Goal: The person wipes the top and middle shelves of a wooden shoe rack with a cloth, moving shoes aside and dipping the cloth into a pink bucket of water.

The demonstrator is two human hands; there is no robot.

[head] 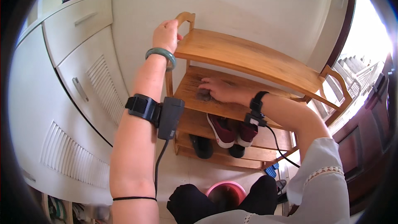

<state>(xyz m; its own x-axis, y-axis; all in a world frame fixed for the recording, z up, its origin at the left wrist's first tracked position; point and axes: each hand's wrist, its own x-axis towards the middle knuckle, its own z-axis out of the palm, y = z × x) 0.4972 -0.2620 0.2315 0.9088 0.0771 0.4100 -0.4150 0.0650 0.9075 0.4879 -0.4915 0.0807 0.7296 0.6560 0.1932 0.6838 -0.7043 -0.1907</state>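
Note:
A wooden shoe rack (pixel 245 51) with several shelves stands before me against the wall. At its left end, my left hand (pixel 166 35) grips the curved wooden side rail (pixel 185 16) above the top board. My right hand (pixel 219 89) reaches under the top board onto the second shelf (pixel 230 107). Beneath its fingers is a dark, crumpled cloth (pixel 203 95), pressed on the shelf surface. Dark worn or wet-looking marks show on the wood around the cloth. Part of the right hand lies in shadow.
Below sit maroon sneakers (pixel 222 130) and black shoes (pixel 201 147). A pink basin (pixel 226 184) holding dark liquid stands between my knees. White louvred cabinets (pixel 84 56) line the left. At right are a dark door (pixel 357 149), blue slippers (pixel 271 170) and a staircase (pixel 348 65) outside.

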